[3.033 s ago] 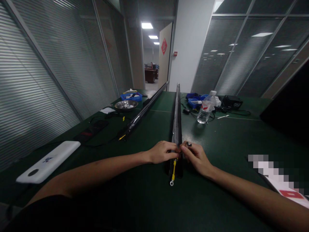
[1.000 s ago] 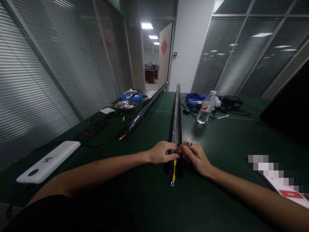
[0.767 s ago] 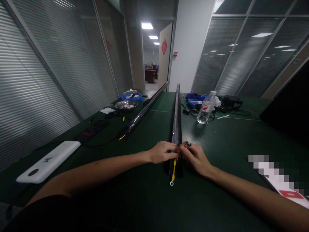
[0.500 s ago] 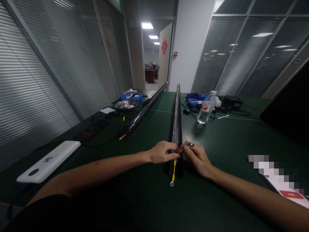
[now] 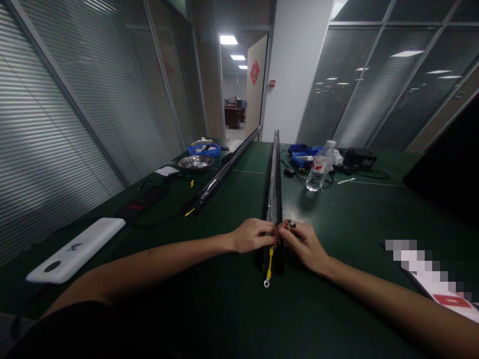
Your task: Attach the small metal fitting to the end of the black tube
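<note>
1. At the near end of the long black rail (image 5: 275,189), which runs straight away along the green table (image 5: 224,309), the left hand (image 5: 251,235) closes on its left flank, seemingly to steady it
2. The right hand (image 5: 305,243) pinches a small dark part (image 5: 291,224) against the right side
3. A yellow lead (image 5: 269,259) with a ring lug hangs out of the end, untouched
4. A second rail (image 5: 224,172), a water bottle (image 5: 317,172) and a white case (image 5: 75,249) lie well apart, blocking nothing

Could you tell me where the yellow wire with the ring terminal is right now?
In the head view, the yellow wire hangs out of the near end of the long black rail, just below the left hand and right hand.
</note>
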{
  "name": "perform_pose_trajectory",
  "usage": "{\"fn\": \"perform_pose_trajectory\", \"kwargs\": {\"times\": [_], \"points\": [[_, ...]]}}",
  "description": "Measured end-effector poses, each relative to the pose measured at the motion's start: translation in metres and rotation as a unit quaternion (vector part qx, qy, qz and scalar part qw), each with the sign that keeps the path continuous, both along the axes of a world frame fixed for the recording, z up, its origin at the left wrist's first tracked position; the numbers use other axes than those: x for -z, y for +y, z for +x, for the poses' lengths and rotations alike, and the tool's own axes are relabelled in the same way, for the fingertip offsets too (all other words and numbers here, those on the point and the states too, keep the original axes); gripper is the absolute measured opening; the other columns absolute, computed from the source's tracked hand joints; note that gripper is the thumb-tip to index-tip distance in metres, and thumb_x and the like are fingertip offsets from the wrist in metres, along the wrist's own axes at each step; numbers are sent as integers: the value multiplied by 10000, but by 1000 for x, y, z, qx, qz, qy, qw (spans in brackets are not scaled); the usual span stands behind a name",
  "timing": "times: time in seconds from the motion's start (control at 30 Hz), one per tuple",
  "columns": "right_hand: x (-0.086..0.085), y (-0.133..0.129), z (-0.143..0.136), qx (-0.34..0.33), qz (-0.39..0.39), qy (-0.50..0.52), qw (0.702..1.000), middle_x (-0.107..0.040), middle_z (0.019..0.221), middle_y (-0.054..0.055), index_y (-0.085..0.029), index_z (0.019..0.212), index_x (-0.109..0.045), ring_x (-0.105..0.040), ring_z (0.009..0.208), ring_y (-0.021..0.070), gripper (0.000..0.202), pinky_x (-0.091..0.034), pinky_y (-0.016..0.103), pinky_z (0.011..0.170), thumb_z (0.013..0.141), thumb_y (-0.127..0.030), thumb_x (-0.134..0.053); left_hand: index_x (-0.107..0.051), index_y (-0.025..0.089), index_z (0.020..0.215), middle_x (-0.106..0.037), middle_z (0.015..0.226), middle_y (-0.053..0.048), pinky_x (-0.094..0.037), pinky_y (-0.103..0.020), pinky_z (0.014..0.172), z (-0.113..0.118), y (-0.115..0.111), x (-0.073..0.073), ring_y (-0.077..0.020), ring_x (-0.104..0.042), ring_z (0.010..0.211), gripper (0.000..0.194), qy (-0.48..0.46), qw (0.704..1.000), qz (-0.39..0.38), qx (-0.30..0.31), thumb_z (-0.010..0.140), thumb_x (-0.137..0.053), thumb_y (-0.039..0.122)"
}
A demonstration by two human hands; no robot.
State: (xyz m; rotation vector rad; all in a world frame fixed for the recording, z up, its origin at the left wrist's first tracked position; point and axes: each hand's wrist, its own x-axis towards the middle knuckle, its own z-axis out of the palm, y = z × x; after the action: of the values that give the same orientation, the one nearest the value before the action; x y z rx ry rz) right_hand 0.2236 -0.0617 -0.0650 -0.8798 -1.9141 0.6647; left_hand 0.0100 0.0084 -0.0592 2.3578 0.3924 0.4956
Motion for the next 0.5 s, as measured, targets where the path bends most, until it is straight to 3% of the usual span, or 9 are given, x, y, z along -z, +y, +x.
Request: {"fn": "perform_pose_trajectory", "kwargs": {"times": [0.23,0.5], "points": [[-2,-1,0,15,31,0,999,-616,740,6,-187,853,-661,-568,635,150,376,-452,272,635,1108,-406,-492,-723,156,991,-669,941,-21,-438,-214,761,0,-2,-3,-160,-617,836,199,16,1000,10,-22,1020,-598,309],[3,2,1,14,-12,0,1000,-586,707,4,-196,779,-609,-548,622,153,412,-434,271,592,1108,-411,-485,-706,153,975,-651,917,-18,-419,-212,722,0,-3,-3,-149,-599,792,216,16,999,20,-23,1022,-601,335]]}}
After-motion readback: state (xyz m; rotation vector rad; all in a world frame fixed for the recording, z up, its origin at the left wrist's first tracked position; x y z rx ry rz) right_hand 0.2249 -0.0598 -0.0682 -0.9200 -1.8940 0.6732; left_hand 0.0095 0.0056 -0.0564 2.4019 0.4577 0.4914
